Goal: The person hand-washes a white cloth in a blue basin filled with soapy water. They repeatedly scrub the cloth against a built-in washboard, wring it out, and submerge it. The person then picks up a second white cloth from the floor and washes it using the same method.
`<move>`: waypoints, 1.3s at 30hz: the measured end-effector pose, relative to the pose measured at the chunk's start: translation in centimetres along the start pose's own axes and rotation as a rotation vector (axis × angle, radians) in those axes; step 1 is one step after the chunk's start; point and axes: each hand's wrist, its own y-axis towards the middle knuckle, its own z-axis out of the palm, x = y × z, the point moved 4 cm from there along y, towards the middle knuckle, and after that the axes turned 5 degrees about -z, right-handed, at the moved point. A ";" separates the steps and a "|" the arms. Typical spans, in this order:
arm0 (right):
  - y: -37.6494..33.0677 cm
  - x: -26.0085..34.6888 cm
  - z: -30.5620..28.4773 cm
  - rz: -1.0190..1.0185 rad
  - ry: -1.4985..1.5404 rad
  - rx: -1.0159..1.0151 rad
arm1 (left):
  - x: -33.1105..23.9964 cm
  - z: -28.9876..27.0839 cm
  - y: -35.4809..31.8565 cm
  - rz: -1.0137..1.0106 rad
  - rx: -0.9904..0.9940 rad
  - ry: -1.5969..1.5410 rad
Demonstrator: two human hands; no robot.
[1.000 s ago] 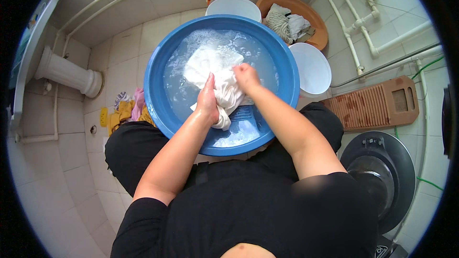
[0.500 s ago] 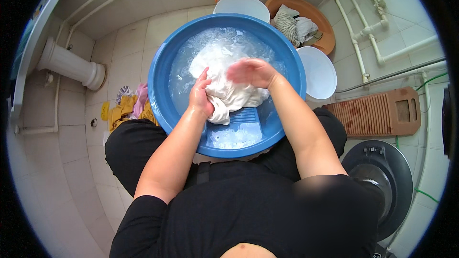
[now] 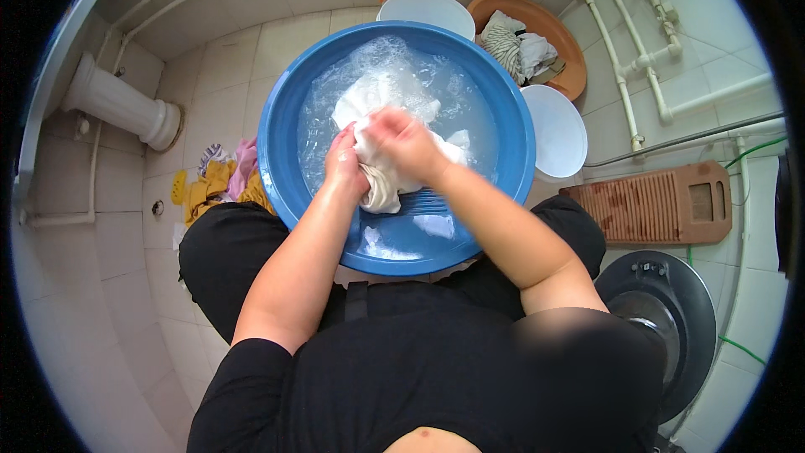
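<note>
A wet white garment (image 3: 377,101) lies bunched in a large blue basin (image 3: 270,130) of soapy water. The near end of the cloth rests over the ridged washboard (image 3: 430,204) built into the basin's front side. My left hand (image 3: 344,166) grips a gathered fold of the garment at its left edge. Right over the middle of the cloth is my right hand (image 3: 404,144), close to the left one and touching the fabric. Its fingers are smeared by motion, so their grip cannot be made out.
White basins (image 3: 555,132) stand behind and right of the blue one. A brown tub (image 3: 572,54) holds striped and grey clothes. Yellow and pink clothes (image 3: 220,184) lie on the floor at left. A brown washboard (image 3: 650,206) and a dark round-lidded appliance (image 3: 671,319) are at right.
My right hand has moved left and down onto the white garment, toward my left hand. The left hand has closed on a bunched fold, and the cloth has gathered up leftward.
</note>
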 end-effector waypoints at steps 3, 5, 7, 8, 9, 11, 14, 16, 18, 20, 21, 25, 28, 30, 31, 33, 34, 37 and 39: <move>-2.9 4.4 4.7 -0.474 -0.451 0.220 | -0.3 5.8 -5.6 0.009 0.151 -0.043; -3.2 4.0 3.6 -0.584 -0.626 0.211 | -0.2 7.6 -6.9 -0.127 -0.098 0.060; -2.3 1.1 0.4 -0.548 -0.657 -0.091 | 0.2 7.8 -7.4 -0.263 -0.344 0.159; -1.4 -1.6 -2.2 -0.208 -0.592 -0.199 | 1.4 7.4 -6.0 -0.283 -0.118 0.068; -1.1 -2.6 -3.8 0.141 -0.520 -0.308 | 1.9 8.1 -6.1 -0.249 -0.042 0.110; -2.2 -1.4 -2.8 -0.158 -0.672 -0.266 | 2.0 8.1 -6.7 -0.297 -0.065 0.112; -4.7 1.3 2.8 -0.389 -0.672 0.029 | 1.4 6.1 -6.2 -0.127 0.049 0.012; -4.8 1.5 3.8 -0.432 -0.709 0.078 | 1.4 5.4 -6.1 -0.089 0.074 -0.010; -3.7 -0.5 1.2 -0.292 -0.503 -0.145 | 2.7 3.9 -5.2 -0.144 -0.110 -0.095; -2.8 -1.8 -1.8 -0.037 -0.594 -0.169 | 2.5 7.5 -6.6 -0.242 -0.255 0.025; -2.9 -1.2 -2.4 0.078 -0.587 -0.195 | 2.6 8.1 -7.4 -0.280 -0.258 0.037; -5.1 1.7 3.3 -0.392 -0.617 0.059 | 3.5 4.1 -4.2 -0.282 0.176 -0.133; -4.7 0.8 2.8 -0.307 -0.579 0.004 | 3.7 3.5 -4.4 -0.218 0.012 -0.157; -3.1 -2.2 -1.1 0.047 -0.351 -0.252 | 4.0 4.8 -5.0 -0.289 -0.332 -0.002; -2.6 -2.1 -2.7 -0.036 -0.502 -0.257 | 3.5 6.7 -6.2 -0.260 -0.209 0.055; -3.3 -1.6 -2.1 -0.060 -0.699 -0.227 | 3.6 6.3 -6.3 -0.235 -0.273 0.002; -3.9 -1.1 -0.8 -0.092 -0.569 -0.211 | 3.5 6.0 -6.1 -0.254 -0.206 -0.033; -5.4 2.5 4.2 -0.384 -0.625 0.064 | 2.9 3.4 -4.2 -0.347 0.392 -0.295; -5.2 1.5 3.6 -0.348 -0.606 0.068 | 3.3 4.0 -4.0 -0.310 0.224 -0.327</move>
